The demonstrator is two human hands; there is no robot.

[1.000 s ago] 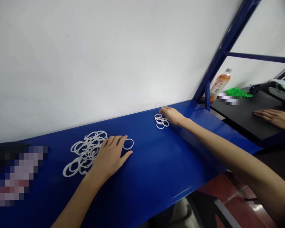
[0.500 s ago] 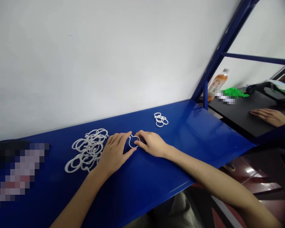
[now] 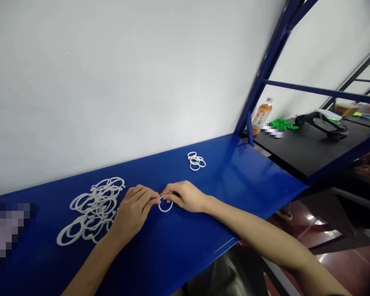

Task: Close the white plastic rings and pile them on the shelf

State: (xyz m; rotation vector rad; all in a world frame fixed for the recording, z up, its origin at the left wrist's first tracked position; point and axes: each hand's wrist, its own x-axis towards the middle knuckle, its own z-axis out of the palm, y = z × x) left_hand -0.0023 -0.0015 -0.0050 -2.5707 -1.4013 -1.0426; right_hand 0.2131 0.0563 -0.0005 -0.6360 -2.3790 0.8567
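so we're on a single ring here: our left hand (image 3: 131, 213) and right hand (image 3: 185, 196) curl in and pinch a white plastic ring (image 3: 165, 206) at its far edge, on the blue metal shelf (image 3: 203, 222) just right of the tangled ring pile (image 3: 92, 209); looks like the next move calls for a careful lift

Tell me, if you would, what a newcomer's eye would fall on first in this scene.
The glossy blue shelf stands out first, with a tangled pile of white rings on its left and a small cluster of white rings farther along. Near its middle, the left hand and right hand meet, their fingers on a single white ring.
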